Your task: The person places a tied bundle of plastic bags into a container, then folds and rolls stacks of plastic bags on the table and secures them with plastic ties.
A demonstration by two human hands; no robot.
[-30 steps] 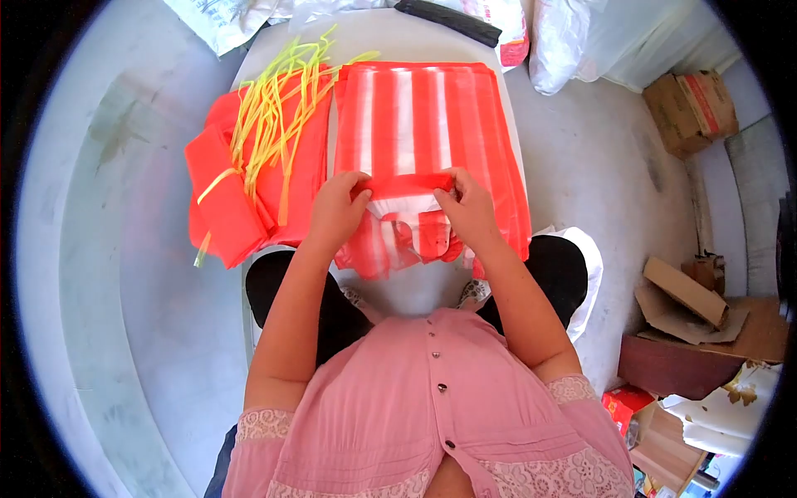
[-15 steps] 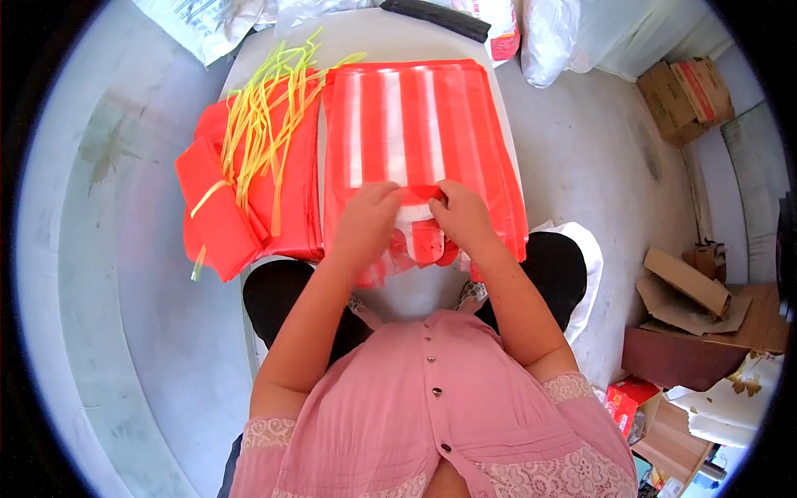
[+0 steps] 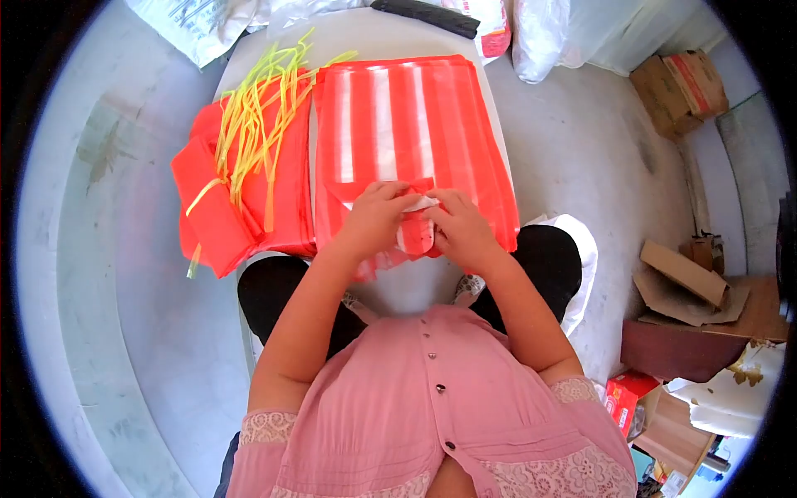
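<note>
Striped bags (image 3: 444, 108), head view: red-and-white stack on tabletop (image 3: 349, 33), near edge in front of person; left hand (image 3: 382, 217) and right hand (image 3: 458, 226) close together over near end, fingers bent, both gripping folded-up plastic; to left of stack, plain red bags (image 3: 290, 174) with yellow strips (image 3: 249, 116) strewn across, tied red bundle (image 3: 217, 228) on top; black roll (image 3: 425, 17) at far end

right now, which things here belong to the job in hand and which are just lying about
Job:
striped plastic, left hand and right hand on it
probably yellow strips, tied red bundle

Lying about, seemingly:
black roll
taped box
</note>
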